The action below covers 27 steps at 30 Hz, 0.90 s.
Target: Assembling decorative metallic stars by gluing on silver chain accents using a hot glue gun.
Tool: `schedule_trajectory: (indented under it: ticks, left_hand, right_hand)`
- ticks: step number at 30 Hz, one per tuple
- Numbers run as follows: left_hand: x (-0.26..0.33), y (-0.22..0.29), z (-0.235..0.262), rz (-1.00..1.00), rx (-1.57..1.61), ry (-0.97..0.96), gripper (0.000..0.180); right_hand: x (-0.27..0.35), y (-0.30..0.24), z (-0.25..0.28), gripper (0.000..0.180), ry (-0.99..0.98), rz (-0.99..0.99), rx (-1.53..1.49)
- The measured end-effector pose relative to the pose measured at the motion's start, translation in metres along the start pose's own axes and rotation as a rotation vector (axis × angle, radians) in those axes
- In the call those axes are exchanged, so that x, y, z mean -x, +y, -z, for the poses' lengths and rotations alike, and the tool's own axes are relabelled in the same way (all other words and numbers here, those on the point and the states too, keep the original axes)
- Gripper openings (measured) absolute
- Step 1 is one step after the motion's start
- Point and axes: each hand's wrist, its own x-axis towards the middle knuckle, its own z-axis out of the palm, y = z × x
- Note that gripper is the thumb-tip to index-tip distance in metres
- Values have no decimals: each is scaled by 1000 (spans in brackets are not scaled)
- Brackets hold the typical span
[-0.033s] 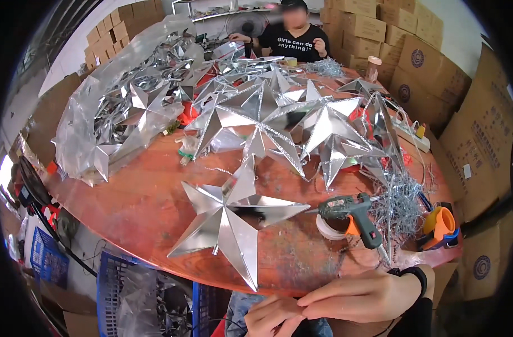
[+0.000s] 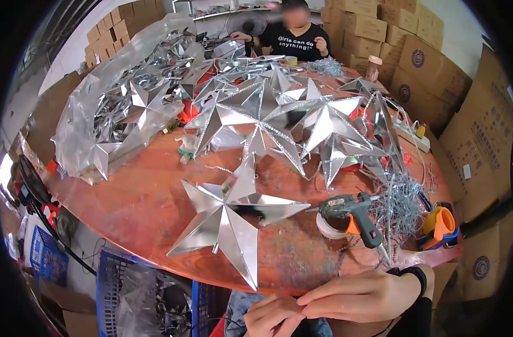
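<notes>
Left hand nearer, just off the star's near point, which aims roughly its way. Right hand: right of star. Fingers bunched together; can't tell if holding anything.

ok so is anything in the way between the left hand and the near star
Nothing visible blocks it: only the edge of the table lies between the left hand and the near star. The glue gun is off to the star's right, clear of that path.
</notes>
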Motion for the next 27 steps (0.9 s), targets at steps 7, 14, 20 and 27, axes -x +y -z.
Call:
schedule_trajectory:
  ticks: [7, 14, 20, 27]
  left_hand:
    - [-1, 5, 2, -7, -39, -5, 6]
    - [-14, 12, 0, -97, 75, 61, 8]
    - [-7, -3, -9, -111, 137, 90, 6]
    - [-8, 5, 1, -67, 93, 21, 8]
  right_hand:
    - [-7, 0, -8, 24, 45, -99, -145]
    - [-7, 4, -15, 21, 77, -105, -177]
    - [-6, 6, -18, 21, 75, -124, -192]
    - [-10, 1, -10, 19, -20, -133, -214]
